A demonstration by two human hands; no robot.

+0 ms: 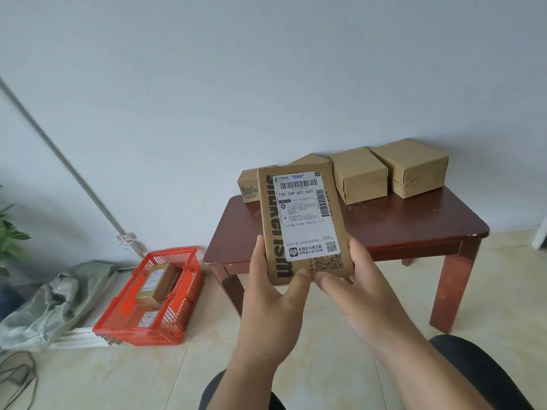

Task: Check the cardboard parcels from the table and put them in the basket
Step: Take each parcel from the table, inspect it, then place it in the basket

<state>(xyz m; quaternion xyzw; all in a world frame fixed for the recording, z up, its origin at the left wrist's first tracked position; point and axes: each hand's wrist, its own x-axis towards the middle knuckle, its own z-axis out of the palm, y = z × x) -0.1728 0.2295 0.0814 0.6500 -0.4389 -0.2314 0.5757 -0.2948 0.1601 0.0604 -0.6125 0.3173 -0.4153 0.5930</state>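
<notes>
**Inspector:** Two hands on one item. The left hand [268, 279] and right hand [349, 279] both grip the lower end of a flat brown cardboard parcel with a white shipping label [305, 220], held upright, label facing the viewer. Left fingers [259, 250] wrap the left edge with the thumb across the bottom front; the right thumb pinches the bottom right corner.

**Clerk:** And the rest of the stock?

**Inspector:** Beyond the fingers, on the dark red wooden bench [384, 229], four plain brown cardboard boxes [359, 176] stand along the far edge. Down and to the left of the left hand, on the floor, sits the orange plastic mesh basket [174, 303], with at least two labelled small brown boxes [155, 284] inside.

**Clerk:** Recommendation for the check?

**Inspector:** In my judgement the inspection step is under way. Keep the label square to the eyes and the thumbs off the barcode and printed codes. Turn the parcel to view the edges and back, then carry it left and lower it into the basket rather than dropping it.
</notes>
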